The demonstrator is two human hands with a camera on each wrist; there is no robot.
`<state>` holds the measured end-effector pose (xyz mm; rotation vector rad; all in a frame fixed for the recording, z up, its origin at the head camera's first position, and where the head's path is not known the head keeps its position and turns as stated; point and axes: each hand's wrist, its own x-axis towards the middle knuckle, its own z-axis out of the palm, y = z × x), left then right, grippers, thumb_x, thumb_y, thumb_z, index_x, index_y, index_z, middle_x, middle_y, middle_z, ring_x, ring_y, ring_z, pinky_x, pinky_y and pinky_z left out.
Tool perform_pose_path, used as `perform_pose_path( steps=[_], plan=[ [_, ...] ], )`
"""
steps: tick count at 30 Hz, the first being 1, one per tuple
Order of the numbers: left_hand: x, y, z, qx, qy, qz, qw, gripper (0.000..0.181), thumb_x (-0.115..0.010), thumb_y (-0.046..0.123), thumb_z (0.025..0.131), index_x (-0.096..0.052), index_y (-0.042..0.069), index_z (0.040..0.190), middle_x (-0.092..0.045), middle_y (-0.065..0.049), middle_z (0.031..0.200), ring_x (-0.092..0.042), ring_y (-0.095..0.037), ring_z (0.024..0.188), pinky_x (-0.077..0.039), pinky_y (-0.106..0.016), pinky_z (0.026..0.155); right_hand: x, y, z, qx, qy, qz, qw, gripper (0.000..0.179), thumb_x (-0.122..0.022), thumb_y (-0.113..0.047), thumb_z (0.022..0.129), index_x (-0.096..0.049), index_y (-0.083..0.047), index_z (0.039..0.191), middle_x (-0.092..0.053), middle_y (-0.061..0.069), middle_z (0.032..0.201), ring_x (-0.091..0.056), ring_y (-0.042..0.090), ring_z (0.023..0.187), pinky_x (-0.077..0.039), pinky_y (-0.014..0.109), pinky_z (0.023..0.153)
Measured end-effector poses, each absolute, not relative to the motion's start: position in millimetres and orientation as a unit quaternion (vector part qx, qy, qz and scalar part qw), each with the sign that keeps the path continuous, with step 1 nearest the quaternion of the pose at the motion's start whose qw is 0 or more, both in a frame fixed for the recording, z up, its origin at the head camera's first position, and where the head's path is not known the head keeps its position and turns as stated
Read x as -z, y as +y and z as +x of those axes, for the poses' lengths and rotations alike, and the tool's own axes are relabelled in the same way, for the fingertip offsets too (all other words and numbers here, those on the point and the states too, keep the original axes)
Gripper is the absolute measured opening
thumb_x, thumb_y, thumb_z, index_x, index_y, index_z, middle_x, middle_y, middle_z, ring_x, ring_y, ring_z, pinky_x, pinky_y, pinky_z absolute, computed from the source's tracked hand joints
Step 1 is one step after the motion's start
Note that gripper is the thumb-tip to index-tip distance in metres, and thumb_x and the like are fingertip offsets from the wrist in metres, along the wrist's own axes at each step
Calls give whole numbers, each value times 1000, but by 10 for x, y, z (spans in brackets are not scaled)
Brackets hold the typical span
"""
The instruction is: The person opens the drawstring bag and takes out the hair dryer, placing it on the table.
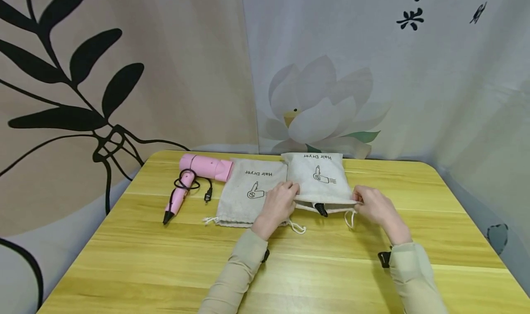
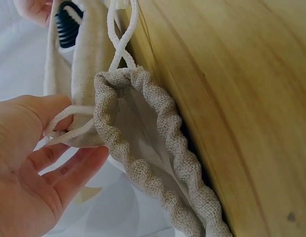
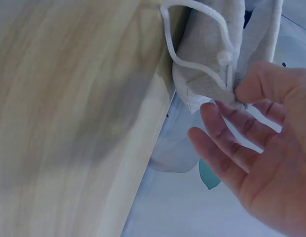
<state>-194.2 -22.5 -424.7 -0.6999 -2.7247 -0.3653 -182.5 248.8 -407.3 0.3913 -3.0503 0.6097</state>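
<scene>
Both hands hold a pale cloth drawstring bag (image 1: 316, 178), printed "Hair Dryer", by the corners of its mouth. My left hand (image 1: 279, 202) pinches the left corner between thumb and fingers, beside a loop of white cord. At the right corner, my right hand (image 1: 376, 206) pinches the hem, and a white drawstring (image 3: 199, 10) hangs there. A black ribbed cord end (image 2: 68, 27) shows inside the parted mouth; the rest of what the bag contains is hidden. Under the left hand lies a second, matching bag (image 1: 233, 208), its gathered mouth (image 2: 165, 133) facing the near side.
Left of the bags lies a pink hair dryer (image 1: 203, 165), its black cord (image 1: 186, 185) wound around the handle and the plug (image 1: 208, 195) on the wooden table (image 1: 323, 277). A printed curtain (image 1: 198, 74) hangs right behind the table's far edge.
</scene>
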Motion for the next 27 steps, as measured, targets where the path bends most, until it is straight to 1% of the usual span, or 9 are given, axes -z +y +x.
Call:
perform_pose_path(
  steps=[7,13,19,22,24,27],
  plan=[
    [4245,-238,-1940,127,-949,-256,133,21,-70,3,75,-65,13,92,-64,0,87,-59,-15,75,-48,-21,56,4085,2465,-1816,-190,-973,134,4,15,-65,-2,74,-57,-11,82,-60,3,76,-50,17,66,-37,28,53],
    [4224,-260,-1941,139,-946,-266,126,18,-68,5,76,-65,12,93,-64,0,85,-60,-15,75,-48,-21,57,4052,2406,-1786,-181,-971,153,8,17,-65,0,72,-58,-12,81,-63,3,78,-53,16,68,-42,29,54],
    [4179,-262,-1935,152,-940,-279,124,8,-65,14,86,-64,11,93,-64,0,86,-60,-14,76,-50,-21,60,3987,2307,-1736,-172,-969,177,18,18,-69,-4,72,-59,-13,84,-64,1,82,-59,19,74,-47,33,57],
    [4155,-249,-1923,163,-935,-285,132,10,-65,20,88,-64,11,93,-65,-1,87,-60,-13,76,-51,-20,61,3936,2231,-1692,-165,-967,191,29,17,-70,-6,74,-60,-13,85,-64,2,87,-62,22,79,-50,36,59],
    [4144,-236,-1915,167,-933,-286,139,13,-65,23,89,-64,10,93,-66,-1,87,-60,-13,76,-52,-20,61,3904,2168,-1662,-162,-965,202,35,16,-71,-7,75,-61,-13,85,-64,1,87,-62,20,79,-50,35,61],
    [4137,-215,-1911,172,-932,-284,148,16,-65,24,89,-65,10,95,-67,-2,89,-61,-13,75,-52,-19,62,3862,2059,-1619,-164,-960,225,33,11,-70,-8,77,-66,-12,86,-65,-3,81,-59,13,73,-49,29,61]
  ],
)
